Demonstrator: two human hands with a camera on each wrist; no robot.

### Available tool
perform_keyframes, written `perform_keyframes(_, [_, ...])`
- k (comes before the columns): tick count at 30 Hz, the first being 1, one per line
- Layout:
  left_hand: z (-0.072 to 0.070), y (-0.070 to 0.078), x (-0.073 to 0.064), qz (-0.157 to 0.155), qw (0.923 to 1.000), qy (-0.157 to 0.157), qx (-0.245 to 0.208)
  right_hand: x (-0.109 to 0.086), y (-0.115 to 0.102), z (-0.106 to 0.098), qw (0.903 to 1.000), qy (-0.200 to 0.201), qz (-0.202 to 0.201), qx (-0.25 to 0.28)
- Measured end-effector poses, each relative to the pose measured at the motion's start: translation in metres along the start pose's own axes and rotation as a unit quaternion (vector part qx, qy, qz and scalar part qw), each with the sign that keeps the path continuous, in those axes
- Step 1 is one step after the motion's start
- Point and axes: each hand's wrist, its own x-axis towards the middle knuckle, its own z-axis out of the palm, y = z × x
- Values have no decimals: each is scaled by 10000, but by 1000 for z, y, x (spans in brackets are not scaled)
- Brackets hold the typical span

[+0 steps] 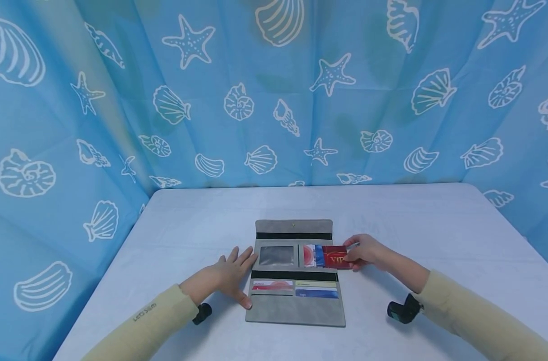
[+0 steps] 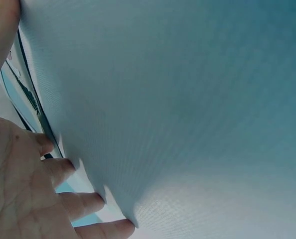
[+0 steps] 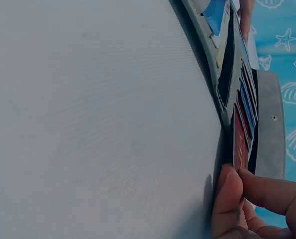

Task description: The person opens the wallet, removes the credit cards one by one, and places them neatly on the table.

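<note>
Grey wallet (image 1: 296, 313): we see it unfolded on the white desk (image 1: 197, 215), its snap flap (image 1: 294, 226) at the far end.
Red VIP card (image 1: 334, 255): at the right of the wallet's middle, next to a blue card (image 1: 319, 256), jutting past the right edge.
Right hand (image 1: 365, 250): we see thumb and fingers pinching the VIP card's outer end.
Left hand (image 1: 231, 276): fingers spread, along the wallet's left edge.
Clear window (image 1: 276, 255): in the wallet's middle, on the left.
Curtain (image 1: 238, 55): blue with white shells and starfish, behind the desk.
</note>
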Motion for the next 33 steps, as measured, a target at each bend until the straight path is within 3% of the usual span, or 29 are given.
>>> perform_keyframes(8, [1,1,2,-23,10000,-32,-22,-7,7,-5,9998,128,-132,32])
perform_keyframes(33, [2,-1,4,-18,10000,-11,-54,-16,22,-25,9991,-46,-206,359])
